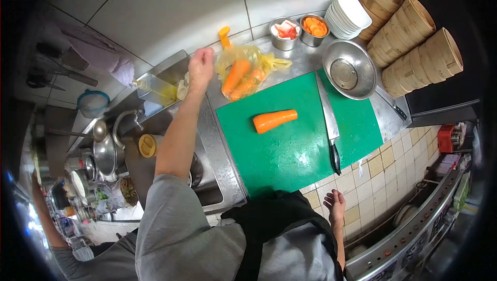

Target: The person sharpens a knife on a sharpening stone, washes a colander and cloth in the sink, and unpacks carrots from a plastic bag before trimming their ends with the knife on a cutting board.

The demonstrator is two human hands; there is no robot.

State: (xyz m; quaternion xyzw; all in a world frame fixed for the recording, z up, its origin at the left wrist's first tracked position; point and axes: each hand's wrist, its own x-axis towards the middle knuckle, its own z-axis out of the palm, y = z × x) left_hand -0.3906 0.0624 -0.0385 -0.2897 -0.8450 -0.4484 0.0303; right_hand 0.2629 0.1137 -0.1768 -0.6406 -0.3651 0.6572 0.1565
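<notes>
My left hand [201,66] reaches over the back left of the counter, its fingers curled in; what they hold, if anything, is hidden. To its right lies a clear yellowish plastic bag [248,55] with carrots in it. Behind the bag, an orange-handled object [224,37] leans near the wall. A peeled-looking carrot [275,121] lies on the green cutting board [269,162], touched by neither hand. Right of it rests a long kitchen knife [330,120] with a black handle. My right hand [335,203] hangs past the board's front edge, fingers loosely bent, apart and holding nothing.
A metal strainer bowl [350,69], a tin of sliced carrots [314,28] and another tin [284,33] stand at the back. Stacked white dishes [348,17] and bamboo steamers [422,63] are on the right. Left is a sink [212,190]. Another person's arm [46,213] shows far left.
</notes>
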